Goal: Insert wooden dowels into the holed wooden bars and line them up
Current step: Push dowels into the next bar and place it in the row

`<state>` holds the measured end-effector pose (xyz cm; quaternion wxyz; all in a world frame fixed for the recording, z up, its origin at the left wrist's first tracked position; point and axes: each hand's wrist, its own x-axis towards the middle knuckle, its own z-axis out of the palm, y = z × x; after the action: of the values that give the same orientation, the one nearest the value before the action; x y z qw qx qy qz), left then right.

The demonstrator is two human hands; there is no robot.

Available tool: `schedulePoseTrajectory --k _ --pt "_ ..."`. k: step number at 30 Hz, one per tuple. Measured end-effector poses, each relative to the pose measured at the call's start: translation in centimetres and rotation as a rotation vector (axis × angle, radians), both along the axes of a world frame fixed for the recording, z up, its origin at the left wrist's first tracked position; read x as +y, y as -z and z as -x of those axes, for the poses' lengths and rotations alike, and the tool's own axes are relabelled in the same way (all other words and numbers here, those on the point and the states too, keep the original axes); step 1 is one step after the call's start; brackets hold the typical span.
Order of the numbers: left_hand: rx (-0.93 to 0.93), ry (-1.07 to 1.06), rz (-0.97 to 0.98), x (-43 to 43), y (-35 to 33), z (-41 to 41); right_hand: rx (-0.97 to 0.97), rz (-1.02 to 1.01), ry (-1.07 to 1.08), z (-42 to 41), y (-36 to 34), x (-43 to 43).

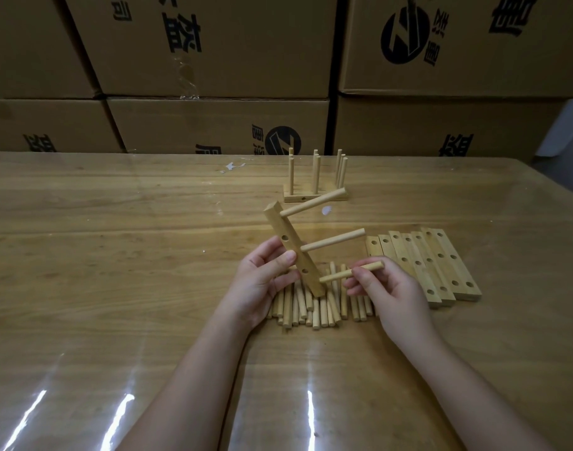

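Note:
My left hand (262,281) grips a holed wooden bar (286,237) held nearly on end, tilted left, above the dowel pile. Two dowels (332,241) stick out of the bar to the right. My right hand (389,288) pinches a third dowel (350,271), whose left tip is at the bar's lowest part near its bottom hole. A pile of loose dowels (314,307) lies on the table under both hands. Several empty holed bars (435,265) lie side by side to the right. Finished bars with upright dowels (316,187) stand further back.
The wooden table (116,255) carries a glossy transparent cover. Stacked cardboard boxes (213,60) form a wall along the table's far edge. Small white scraps (231,166) lie on the table near the back.

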<state>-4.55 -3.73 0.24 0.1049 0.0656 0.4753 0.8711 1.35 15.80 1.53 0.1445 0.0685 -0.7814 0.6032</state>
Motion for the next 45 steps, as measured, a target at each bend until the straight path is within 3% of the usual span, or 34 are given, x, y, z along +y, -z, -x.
schedulePoseTrajectory --k 23,38,45 --pt "0.087 0.064 0.043 0.0 0.2 -0.2 -0.021 -0.029 0.082 0.0 0.5 0.0" --pt "0.094 -0.007 0.062 0.3 -0.4 -0.4 0.073 -0.032 0.079 0.2 0.9 -0.3" --pt "0.077 -0.028 0.070 -0.1 -0.6 -0.5 0.233 -0.324 0.055 0.0 1.1 0.3"
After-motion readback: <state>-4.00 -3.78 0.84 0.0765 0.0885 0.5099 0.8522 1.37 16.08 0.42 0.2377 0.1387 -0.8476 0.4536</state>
